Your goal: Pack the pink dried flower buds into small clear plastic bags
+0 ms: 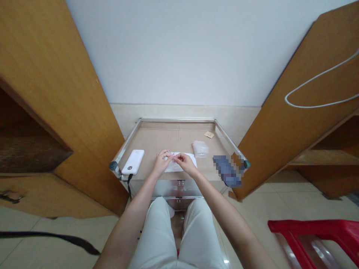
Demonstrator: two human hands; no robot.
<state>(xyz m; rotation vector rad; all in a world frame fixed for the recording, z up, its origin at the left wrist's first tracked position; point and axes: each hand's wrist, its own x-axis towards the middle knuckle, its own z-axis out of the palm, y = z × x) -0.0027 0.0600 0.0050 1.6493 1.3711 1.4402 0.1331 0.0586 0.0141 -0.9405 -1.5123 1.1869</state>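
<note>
White sheet (174, 167) beneath, left hand (162, 161) and right hand (184, 162) are pinching, it seems from here, clear plastic (168, 153); stacked clear packets (200, 149) are lying at two o'clock.

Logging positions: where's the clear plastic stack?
Head view: the clear plastic stack lies right of centre on the table, beside the white sheet, right of the right hand.

Red stool (322, 226), probably plastic.

White sheet (175, 167); white device (134, 161); beige, wood-grained tabletop (162, 138); red stool (311, 225).
</note>
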